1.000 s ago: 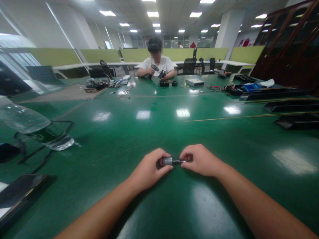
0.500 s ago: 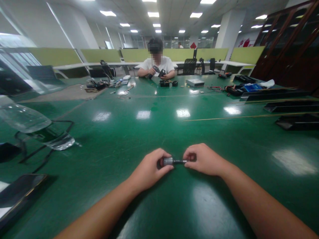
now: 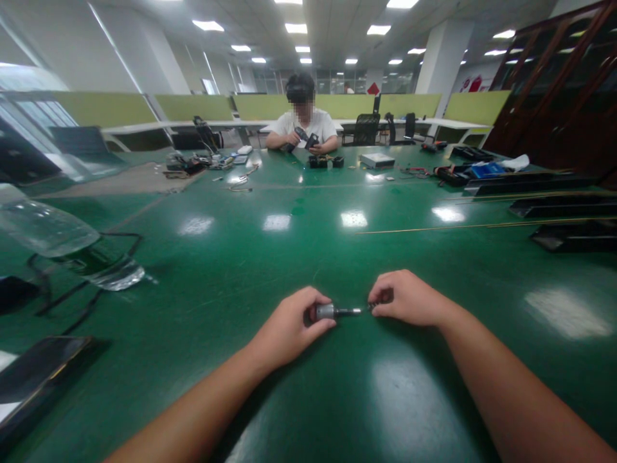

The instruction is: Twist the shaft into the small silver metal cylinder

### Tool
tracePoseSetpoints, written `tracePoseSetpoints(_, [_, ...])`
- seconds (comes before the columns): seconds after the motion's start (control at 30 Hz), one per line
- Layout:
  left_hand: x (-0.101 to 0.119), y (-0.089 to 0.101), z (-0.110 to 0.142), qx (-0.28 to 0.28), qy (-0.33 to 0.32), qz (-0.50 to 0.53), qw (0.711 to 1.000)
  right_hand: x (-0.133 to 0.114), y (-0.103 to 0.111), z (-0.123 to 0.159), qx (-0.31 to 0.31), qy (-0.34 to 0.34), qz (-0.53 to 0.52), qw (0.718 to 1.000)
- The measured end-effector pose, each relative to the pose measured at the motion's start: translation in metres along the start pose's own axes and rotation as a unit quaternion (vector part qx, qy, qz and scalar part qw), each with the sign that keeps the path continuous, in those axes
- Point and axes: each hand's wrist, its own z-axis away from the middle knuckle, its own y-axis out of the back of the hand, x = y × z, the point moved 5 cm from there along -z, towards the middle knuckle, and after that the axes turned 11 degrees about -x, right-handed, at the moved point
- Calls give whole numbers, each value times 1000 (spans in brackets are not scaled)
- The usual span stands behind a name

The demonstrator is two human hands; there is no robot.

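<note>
My left hand point(image 3: 296, 321) is closed around a silver metal cylinder with a thin shaft point(image 3: 326, 312). The dark shaft points right and ends in a bright tip, lying level just above or on the green tabletop; which of the two I cannot tell. To the right of that tip, my right hand point(image 3: 402, 299) pinches a small dark ridged piece point(image 3: 371, 307) between thumb and fingers. A short gap separates this piece from the shaft's tip. The fingers hide most of the small piece and the cylinder's left end.
A clear plastic bottle point(image 3: 72, 238) lies at the left by black cables, with a phone-like dark slab point(image 3: 38, 376) nearer me. Black channels point(image 3: 573, 236) and thin rods point(image 3: 434, 229) lie at the right. Across the green table point(image 3: 231, 257) sits a person point(image 3: 303, 125) handling dark parts.
My right hand has drawn away to the right, off the shaft, with the small dark piece in its fingers. The shaft's bright tip now shows. My left hand has stayed put.
</note>
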Motion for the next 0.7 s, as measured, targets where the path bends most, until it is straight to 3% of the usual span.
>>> tracePoseSetpoints(0.43, [2, -1, -2, 1, -2, 3, 1000, -7, -4, -1, -12, 16, -42, 999])
tracePoseSetpoints(0.7, [6, -1, -1, -2, -9, 8, 1000, -35, -32, -19, 43, 84, -27, 995])
